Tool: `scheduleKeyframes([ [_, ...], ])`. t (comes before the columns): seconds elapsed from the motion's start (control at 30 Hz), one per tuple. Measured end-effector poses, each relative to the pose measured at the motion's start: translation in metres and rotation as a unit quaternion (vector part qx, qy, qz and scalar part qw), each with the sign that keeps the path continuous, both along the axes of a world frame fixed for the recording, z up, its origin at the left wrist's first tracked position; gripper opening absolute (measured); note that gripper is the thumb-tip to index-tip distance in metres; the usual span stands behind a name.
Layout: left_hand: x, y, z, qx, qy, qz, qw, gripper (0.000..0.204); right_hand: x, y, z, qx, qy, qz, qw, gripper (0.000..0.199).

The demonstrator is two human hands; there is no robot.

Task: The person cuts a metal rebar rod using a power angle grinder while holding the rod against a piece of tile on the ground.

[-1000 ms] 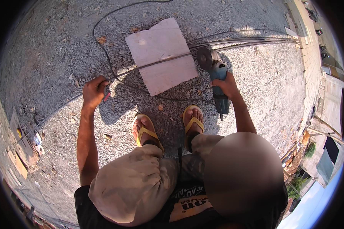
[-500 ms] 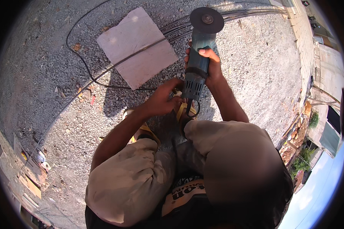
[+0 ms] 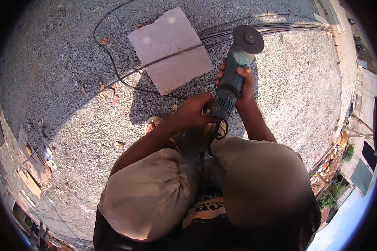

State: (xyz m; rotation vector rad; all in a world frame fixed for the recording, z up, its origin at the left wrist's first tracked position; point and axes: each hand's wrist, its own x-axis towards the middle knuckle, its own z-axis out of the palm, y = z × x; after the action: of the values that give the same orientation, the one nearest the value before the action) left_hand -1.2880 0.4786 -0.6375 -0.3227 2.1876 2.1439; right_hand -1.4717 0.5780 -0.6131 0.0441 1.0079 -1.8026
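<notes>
A teal angle grinder [image 3: 230,79] points away from me above the gravel, its dark cutting disc [image 3: 241,38] at the far end. My right hand [image 3: 247,85] is wrapped around the middle of its body, the thumb lying on top. At the rear vents, my left hand [image 3: 194,109] curls against the grinder's left side; some of its fingers are hidden behind the housing. A black cord [image 3: 218,125] loops out of the rear end. Beyond my left hand lies a pale, flat stone slab [image 3: 161,35] with one ragged edge.
A long dark rod or cable [image 3: 171,57] crosses over the slab. Several dark rods or cables [image 3: 280,28] run to the far right, and a thin black cable [image 3: 107,50] curves at the left. My sandalled foot [image 3: 153,123] rests on gravel. Boards [image 3: 31,184] lie far left.
The whole view has shifted, so slab and ground appear farther right. The grinder now tilts more to the right, with its disc nearer me. My left hand has come closer against its rear.
</notes>
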Motion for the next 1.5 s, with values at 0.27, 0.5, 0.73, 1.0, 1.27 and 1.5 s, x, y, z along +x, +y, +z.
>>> scheduleKeyframes([
  [0.27, 0.002, -0.046, 0.044, 0.135, -0.052, 0.037, 0.989, 0.068, 0.027, -0.024, 0.009, -0.008, 0.032, -0.019, 0.999, 0.065],
  [0.5, 0.004, -0.054, 0.071, -0.051, 0.022, 0.226, 0.973, 0.085, 0.058, -0.085, 0.062, 0.021, 0.156, 0.005, 0.988, 0.064],
  [0.73, 0.051, -0.114, 0.101, -0.105, -0.020, 0.294, 0.950, 0.055, 0.039, -0.096, 0.067, -0.049, 0.284, 0.127, 0.949, 0.082],
  [1.0, 0.194, -0.324, 0.199, -0.771, -0.120, 0.302, 0.548, 0.063, -0.016, -0.012, 0.044, 0.176, 0.332, 0.135, 0.917, 0.077],
  [1.27, 0.322, -0.492, 0.211, -0.809, -0.164, 0.270, 0.496, 0.064, -0.001, -0.016, 0.024, 0.164, 0.303, 0.125, 0.930, 0.069],
  [1.5, 0.228, -0.408, 0.033, -0.599, -0.165, 0.280, 0.732, 0.050, -0.056, -0.018, -0.007, 0.228, 0.319, 0.040, 0.919, 0.052],
])
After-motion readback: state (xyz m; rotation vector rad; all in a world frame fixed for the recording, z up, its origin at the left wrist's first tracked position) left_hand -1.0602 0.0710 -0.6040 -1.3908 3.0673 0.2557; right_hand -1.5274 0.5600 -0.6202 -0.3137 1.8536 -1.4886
